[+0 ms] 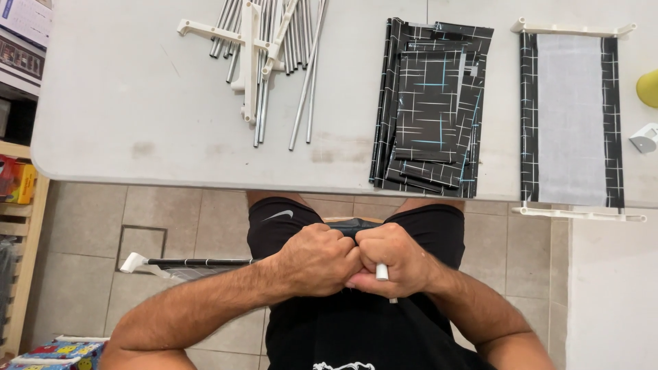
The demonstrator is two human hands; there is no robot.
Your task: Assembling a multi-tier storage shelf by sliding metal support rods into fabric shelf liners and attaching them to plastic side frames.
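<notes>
Below the table's edge, both hands' fingers clench: left hand on black fabric; right hand around a white rod.

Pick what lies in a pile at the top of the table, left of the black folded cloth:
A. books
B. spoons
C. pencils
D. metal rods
D: a pile of thin metal rods lies on the table beside the black cloth.

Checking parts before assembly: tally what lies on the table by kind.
Bundle of metal tubes: 1, tubes too overlapped to count
White plastic frame pieces among the tubes: 1 cluster
Stack of folded black patterned fabric panels: 1
Assembled fabric shelf with white end bars: 1
Yellow object at the table edge: 1
Small white bracket: 1
Total: 6
</notes>
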